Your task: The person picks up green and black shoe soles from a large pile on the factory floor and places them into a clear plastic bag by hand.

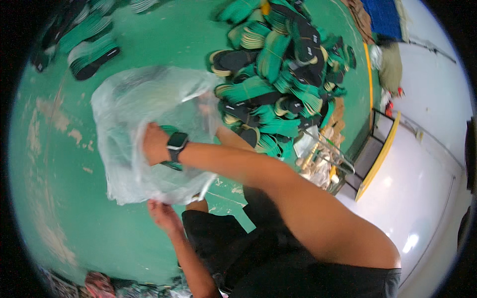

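A large clear plastic bag (134,104) lies crumpled on the green floor in front of me. My right hand (155,144), with a dark watch on a green strap at the wrist, presses into the middle of the bag, and its fingers are buried in folds of film. My left hand (161,212) pinches the bag's near lower edge. A big heap of green and black shoe insoles (278,74) lies just beyond the bag on the right, apart from both hands.
A smaller group of green and black insoles (87,42) lies at the far left. A wire rack with pale items (323,159) stands by a yellow-edged step (380,159) to the white floor on the right. My dark shorts (233,248) fill the lower middle.
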Demonstrator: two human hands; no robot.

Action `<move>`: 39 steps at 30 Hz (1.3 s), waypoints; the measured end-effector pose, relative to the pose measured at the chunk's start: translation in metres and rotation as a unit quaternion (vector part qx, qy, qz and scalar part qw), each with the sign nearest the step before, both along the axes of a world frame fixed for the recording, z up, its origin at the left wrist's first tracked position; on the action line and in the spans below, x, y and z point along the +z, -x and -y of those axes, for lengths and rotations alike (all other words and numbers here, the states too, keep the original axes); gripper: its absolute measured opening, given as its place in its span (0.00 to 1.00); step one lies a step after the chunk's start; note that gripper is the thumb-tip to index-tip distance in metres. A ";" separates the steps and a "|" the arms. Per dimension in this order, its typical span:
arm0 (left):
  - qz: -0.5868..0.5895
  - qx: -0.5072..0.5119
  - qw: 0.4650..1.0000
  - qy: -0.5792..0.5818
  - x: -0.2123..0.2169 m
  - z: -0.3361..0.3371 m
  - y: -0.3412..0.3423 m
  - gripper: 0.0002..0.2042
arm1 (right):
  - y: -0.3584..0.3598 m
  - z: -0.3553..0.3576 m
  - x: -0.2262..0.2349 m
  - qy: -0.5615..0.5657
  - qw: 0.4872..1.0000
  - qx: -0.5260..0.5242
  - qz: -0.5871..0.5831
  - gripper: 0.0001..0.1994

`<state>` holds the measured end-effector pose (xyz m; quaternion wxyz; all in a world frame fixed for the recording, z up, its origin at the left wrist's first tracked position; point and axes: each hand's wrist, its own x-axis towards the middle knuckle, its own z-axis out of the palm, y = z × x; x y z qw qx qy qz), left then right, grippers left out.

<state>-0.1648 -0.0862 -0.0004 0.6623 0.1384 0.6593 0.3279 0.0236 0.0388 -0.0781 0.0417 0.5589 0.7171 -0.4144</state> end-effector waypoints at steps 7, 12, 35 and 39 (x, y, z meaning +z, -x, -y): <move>-0.191 -0.048 0.980 0.015 -0.001 -0.087 -0.027 0.22 | -0.134 0.202 0.009 -0.103 0.931 -0.350 -0.009 0.32; -0.231 -0.204 0.951 -0.013 -0.008 -0.077 -0.040 0.27 | -0.300 0.371 0.005 0.027 0.798 -0.485 0.356 0.47; -0.459 -0.448 0.766 0.034 -0.002 -0.041 -0.080 0.38 | -0.600 0.342 -0.090 -0.103 0.873 -0.350 0.323 0.47; -0.419 -0.608 0.640 -0.212 0.036 -0.034 -0.166 0.38 | -0.516 0.315 -0.009 -0.066 0.898 -0.394 0.186 0.45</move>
